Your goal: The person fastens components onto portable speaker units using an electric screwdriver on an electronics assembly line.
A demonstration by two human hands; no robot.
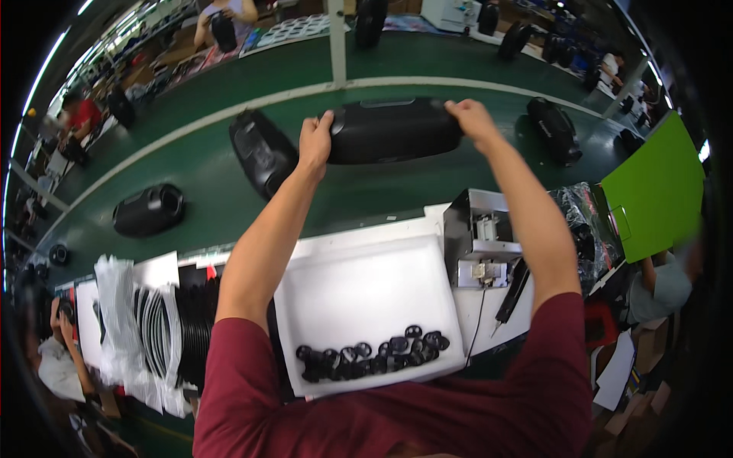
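Note:
Both my arms reach forward over the green conveyor belt (343,195). Between my hands is a black, barrel-shaped portable speaker (393,131), lying lengthwise from left to right. My left hand (314,141) grips its left end, thumb on top. At the other end, my right hand (472,120) has its fingers closed on the upper right corner. Just left of my left hand another black speaker (263,153) lies slanted on the belt, partly behind my forearm. Whether the held speaker touches the belt I cannot tell.
Near me a white tray (366,282) holds several small black round parts (374,355). Right of it are a metal fixture (485,237) and an electric screwdriver (510,301). More speakers lie at left (149,210) and right (553,130). A green board (657,191) stands right; co-workers sit around.

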